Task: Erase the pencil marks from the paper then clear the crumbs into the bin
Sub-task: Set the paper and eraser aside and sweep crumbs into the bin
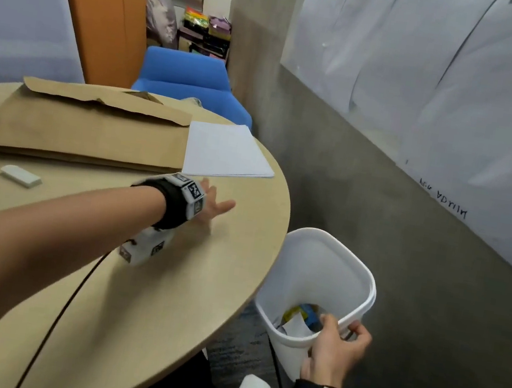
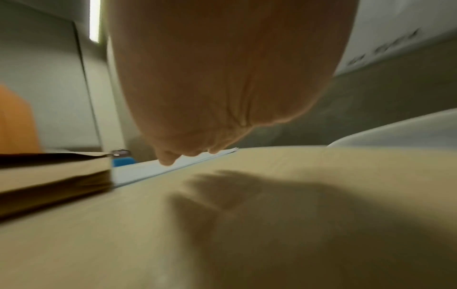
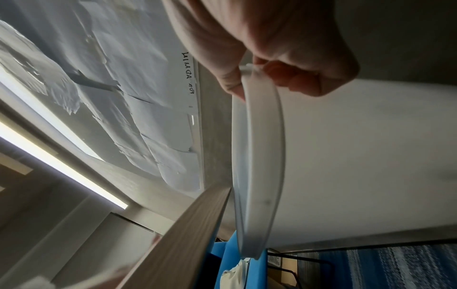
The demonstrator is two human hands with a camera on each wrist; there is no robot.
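A white bin (image 1: pixel 319 270) hangs tilted just off the round table's right edge, with scraps of paper inside. My right hand (image 1: pixel 336 345) grips its near rim (image 3: pixel 259 156), thumb inside and fingers curled outside. My left hand (image 1: pixel 213 204) lies flat with straight fingers on the tabletop (image 1: pixel 168 280) near that edge, just in front of a stack of white paper (image 1: pixel 224 151). In the left wrist view the palm (image 2: pixel 222 78) hovers low over the table, with the paper (image 2: pixel 148 170) beyond the fingertips. A white eraser (image 1: pixel 20 176) lies on the table to the left. No crumbs can be made out.
A large brown envelope (image 1: pixel 85 128) lies at the back of the table, left of the paper. A blue chair (image 1: pixel 191 81) stands behind the table. A black cable (image 1: pixel 64 308) trails from my left wrist across the table. A wall hung with white sheets (image 1: pixel 446 89) runs along the right.
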